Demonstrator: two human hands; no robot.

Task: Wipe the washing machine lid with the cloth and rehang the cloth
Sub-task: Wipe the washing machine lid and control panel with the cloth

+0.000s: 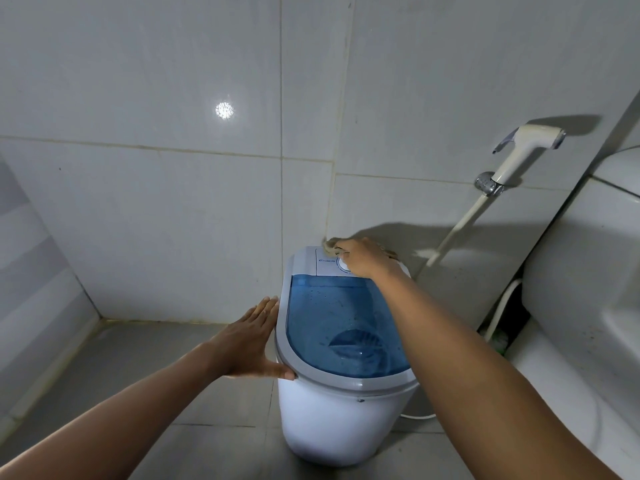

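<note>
A small white washing machine (332,420) stands on the floor in the corner, with a translucent blue lid (332,317) in a grey rim. My right hand (363,258) grips a beige cloth (330,245) and presses it on the white control panel at the back of the machine, partly covering the dial. My left hand (252,341) lies flat with straight fingers against the left side of the grey rim, the thumb under its front edge. Small specks dot the blue lid.
Tiled walls (173,202) close in behind and on the left. A white hand sprayer (519,150) with its hose hangs on the wall at right. A white toilet (588,306) stands close on the right. Grey floor tiles (173,341) lie to the left.
</note>
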